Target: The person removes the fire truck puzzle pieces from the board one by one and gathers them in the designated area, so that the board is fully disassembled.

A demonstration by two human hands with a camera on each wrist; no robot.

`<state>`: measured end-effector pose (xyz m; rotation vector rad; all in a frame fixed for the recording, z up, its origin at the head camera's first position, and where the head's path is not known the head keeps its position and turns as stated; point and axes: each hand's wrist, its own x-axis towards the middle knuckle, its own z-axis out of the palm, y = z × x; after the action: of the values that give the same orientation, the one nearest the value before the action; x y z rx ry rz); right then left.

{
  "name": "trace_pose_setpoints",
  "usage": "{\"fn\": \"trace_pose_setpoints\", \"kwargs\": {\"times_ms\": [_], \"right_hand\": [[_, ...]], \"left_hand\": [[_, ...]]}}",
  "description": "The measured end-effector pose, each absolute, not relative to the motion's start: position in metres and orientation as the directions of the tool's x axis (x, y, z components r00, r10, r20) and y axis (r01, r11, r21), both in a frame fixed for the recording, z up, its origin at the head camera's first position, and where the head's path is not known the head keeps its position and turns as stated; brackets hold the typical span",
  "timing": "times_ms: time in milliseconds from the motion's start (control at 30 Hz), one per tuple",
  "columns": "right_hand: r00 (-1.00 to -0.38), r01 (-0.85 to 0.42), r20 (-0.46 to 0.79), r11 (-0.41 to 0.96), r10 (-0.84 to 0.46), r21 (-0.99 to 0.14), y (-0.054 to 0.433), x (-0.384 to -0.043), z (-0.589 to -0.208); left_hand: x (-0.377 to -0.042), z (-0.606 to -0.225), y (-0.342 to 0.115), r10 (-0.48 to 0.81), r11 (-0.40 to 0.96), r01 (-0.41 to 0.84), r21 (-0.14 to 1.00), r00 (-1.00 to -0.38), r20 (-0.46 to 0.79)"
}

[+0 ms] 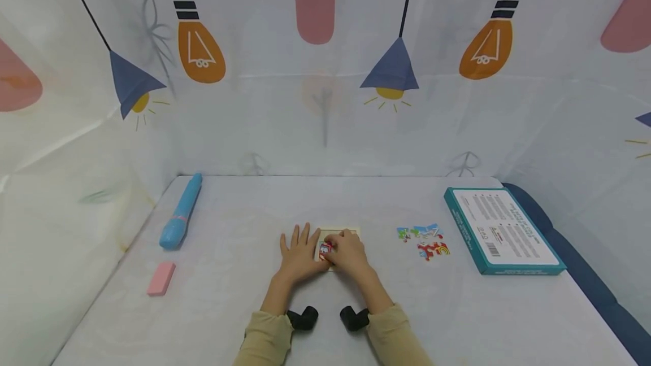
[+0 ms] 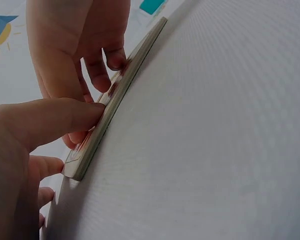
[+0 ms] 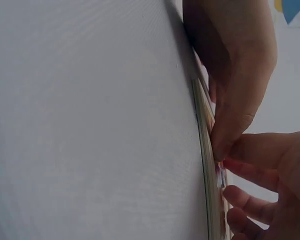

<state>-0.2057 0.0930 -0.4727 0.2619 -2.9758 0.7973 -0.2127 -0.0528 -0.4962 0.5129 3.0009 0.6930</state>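
A shallow wooden puzzle board [image 1: 351, 231] lies on the white table, mostly hidden under both hands. The left hand [image 1: 299, 257] rests at its left side with fingers spread; in the left wrist view its thumb [image 2: 75, 115] reaches onto the board's near edge. Over the right part of the board, the right hand [image 1: 350, 254] bends its fingers and holds a red-and-white puzzle piece [image 1: 324, 249] between thumb and forefinger, low against the board. Seen from the right wrist, the two thumbs meet over the board's edge [image 3: 204, 145]. Colourful loose puzzle pieces [image 1: 432, 250] lie to the right.
A teal box [image 1: 508, 233] with a printed white face lies at the right, beside a dark blue padded shape [image 1: 585, 275]. At the left are a blue bottle-shaped object [image 1: 181, 213] and a pink block [image 1: 161, 279]. A lamp-patterned white curtain [image 1: 264, 117] surrounds the table.
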Motion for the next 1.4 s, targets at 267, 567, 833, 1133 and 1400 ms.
{"fn": "trace_pose_setpoints", "kwargs": {"times_ms": [267, 567, 833, 1133, 1400], "right_hand": [[-0.99, -0.143, 0.08, 0.791, -0.119, -0.595, 0.092, -0.21, -0.472], [-0.986, -0.169, 0.109, 0.693, -0.13, -0.701, 0.095, -0.207, -0.471], [-0.987, -0.16, 0.118, 0.631, -0.108, -0.759, 0.098, -0.208, -0.473], [-0.99, -0.141, 0.102, 0.591, -0.098, -0.794, 0.099, -0.207, -0.472], [-0.992, -0.12, 0.117, 0.548, -0.04, -0.828, 0.103, -0.21, -0.471]], "left_hand": [[-0.213, -0.496, -0.052, 0.318, 0.849, 0.306, 0.431, -0.947, 0.045], [-0.211, -0.495, -0.053, 0.326, 0.842, 0.304, 0.446, -0.945, 0.029], [-0.212, -0.494, -0.053, 0.325, 0.84, 0.309, 0.447, -0.945, 0.043], [-0.211, -0.49, -0.053, 0.327, 0.839, 0.306, 0.45, -0.944, 0.032], [-0.212, -0.491, -0.053, 0.335, 0.837, 0.312, 0.449, -0.942, 0.029]]}}
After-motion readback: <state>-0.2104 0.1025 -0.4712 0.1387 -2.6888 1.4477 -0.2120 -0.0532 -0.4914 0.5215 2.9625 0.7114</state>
